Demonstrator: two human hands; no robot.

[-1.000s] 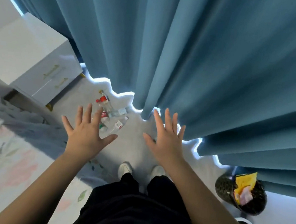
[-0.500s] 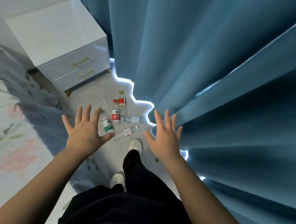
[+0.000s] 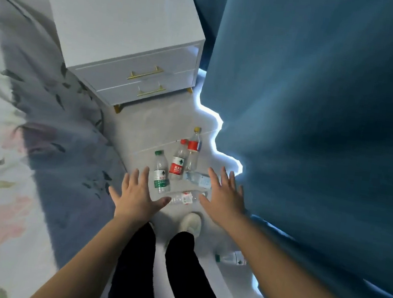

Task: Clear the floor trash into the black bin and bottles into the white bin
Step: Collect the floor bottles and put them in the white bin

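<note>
Several plastic bottles lie together on the pale floor ahead of my feet: a green-label bottle (image 3: 161, 176), a red-label bottle (image 3: 177, 163), a yellow-capped bottle with a red band (image 3: 193, 150), a crushed clear bottle (image 3: 198, 180) and a small clear bottle (image 3: 182, 198). One more green-capped bottle (image 3: 230, 258) lies under my right forearm. My left hand (image 3: 136, 194) hovers spread and holds nothing, just left of the pile. My right hand (image 3: 224, 195) is spread above the pile's right side, also holding nothing. Neither bin is in view.
A white nightstand (image 3: 127, 39) with gold handles stands beyond the bottles. A bed with a floral cover (image 3: 1, 160) fills the left. A blue curtain (image 3: 320, 115) hangs close on the right. My legs and a white shoe (image 3: 191, 223) are below the hands.
The view has swung left and moved closer to the bottles. The black bin with trash has gone out of frame. Both hands stay spread and hold nothing.
</note>
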